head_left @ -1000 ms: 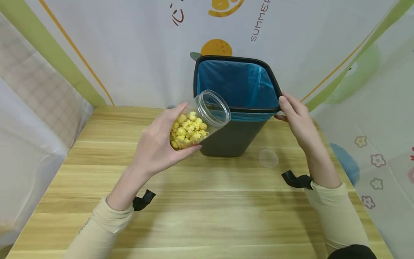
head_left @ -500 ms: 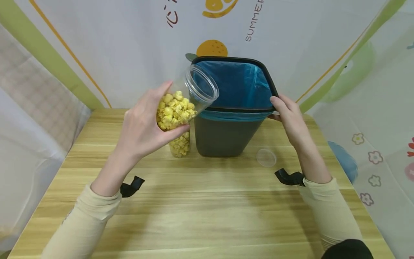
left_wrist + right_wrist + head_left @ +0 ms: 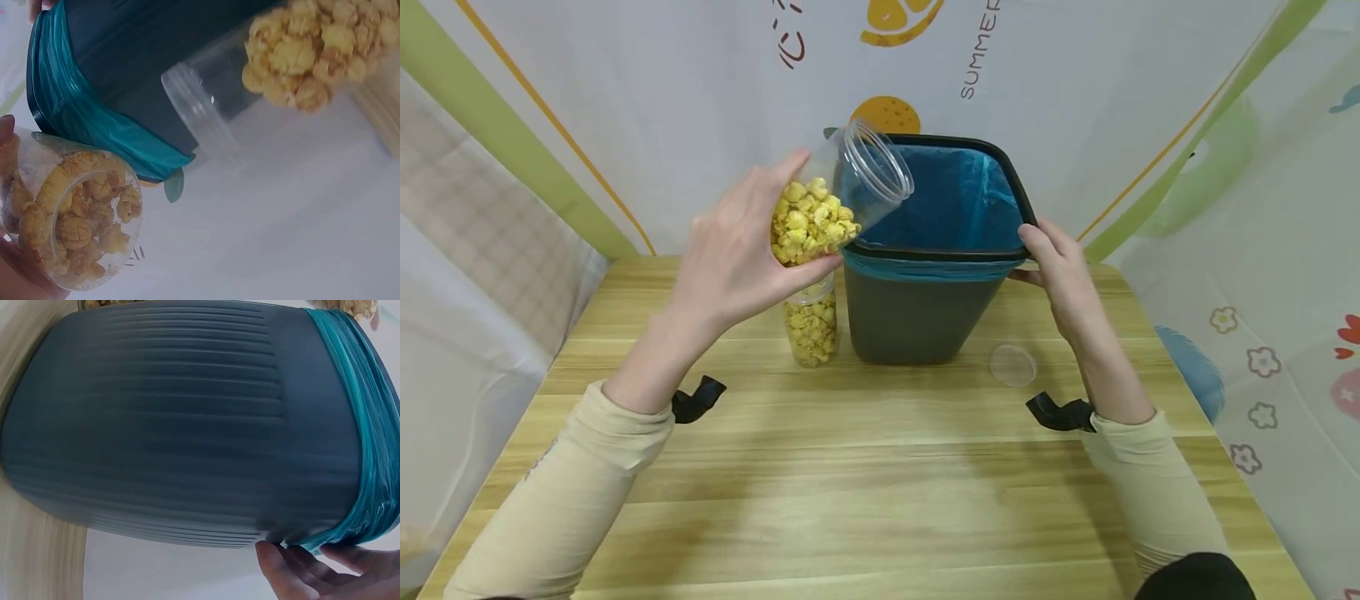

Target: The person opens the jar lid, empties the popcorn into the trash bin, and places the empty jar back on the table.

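My left hand (image 3: 733, 237) grips a clear plastic jar (image 3: 872, 179) partly filled with yellow popcorn (image 3: 811, 221). The jar is lidless and tilted, its mouth over the left side of the dark trash can (image 3: 917, 317). Its base, with popcorn behind it, faces the camera in the left wrist view. A blue bag (image 3: 955, 200) lines the can and folds over below the black rim. At the can's right corner my right hand (image 3: 1063, 271) pinches the rim, thumb on top; in the right wrist view its fingers (image 3: 275, 565) sit under the bag's fold.
A second jar of popcorn (image 3: 811, 329) stands upright on the wooden table (image 3: 880, 500), left of the can and partly behind my left hand. A clear round lid (image 3: 1013, 365) lies right of the can. Printed curtains (image 3: 715, 92) hang behind and at both sides.
My left hand has lifted the jar up and back, bringing its mouth over the can's left rim. The standing jar has come into view below. My right hand stays on the rim.
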`<state>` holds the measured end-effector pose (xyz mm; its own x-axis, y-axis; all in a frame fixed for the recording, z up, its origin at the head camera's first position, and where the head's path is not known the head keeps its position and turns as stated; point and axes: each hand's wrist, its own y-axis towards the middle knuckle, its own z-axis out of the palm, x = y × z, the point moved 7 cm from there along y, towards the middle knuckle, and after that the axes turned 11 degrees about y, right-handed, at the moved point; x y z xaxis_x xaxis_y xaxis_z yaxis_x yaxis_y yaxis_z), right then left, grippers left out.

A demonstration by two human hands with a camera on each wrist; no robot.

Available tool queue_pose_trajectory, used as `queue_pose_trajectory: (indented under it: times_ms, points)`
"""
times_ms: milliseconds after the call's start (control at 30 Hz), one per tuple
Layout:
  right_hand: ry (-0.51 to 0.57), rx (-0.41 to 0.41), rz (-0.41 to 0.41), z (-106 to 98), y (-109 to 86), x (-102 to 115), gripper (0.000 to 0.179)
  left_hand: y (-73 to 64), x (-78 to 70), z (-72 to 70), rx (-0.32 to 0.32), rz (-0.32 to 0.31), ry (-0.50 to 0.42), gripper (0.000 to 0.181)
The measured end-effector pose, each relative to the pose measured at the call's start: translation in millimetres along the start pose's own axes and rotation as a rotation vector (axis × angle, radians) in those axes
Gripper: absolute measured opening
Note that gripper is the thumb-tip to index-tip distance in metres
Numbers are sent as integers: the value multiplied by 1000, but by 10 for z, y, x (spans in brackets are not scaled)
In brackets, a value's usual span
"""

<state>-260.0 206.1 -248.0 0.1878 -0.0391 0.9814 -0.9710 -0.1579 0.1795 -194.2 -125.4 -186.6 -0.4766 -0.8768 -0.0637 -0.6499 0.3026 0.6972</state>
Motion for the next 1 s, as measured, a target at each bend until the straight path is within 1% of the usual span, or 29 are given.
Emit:
queue_pose_trajectory:
  times_ms: [133,233,433,500,567,767,1000]
  points:
    - [5,-3,0,-3,2,-9,51,106,19,-27,29,8,39,97]
    - [8,-3,0,-1,4,-16,50,186,31,-51,39,21,68,95]
    - [23,-6,3,6,-4,-26,52,350,37,-86,14,98,139,91]
    - [25,-5,5,8,-9,-28,52,401,38,-89,15,120,163,91]
    - [26,-4,7,12,-11,-32,53,449,42,-86,30,129,182,91]
    - [15,-11,7,12,-16,-38,52,573,35,-50,102,137,234,91]
    - [23,-13,10,13,-1,-63,52,665,-1,-17,103,211,276,91]
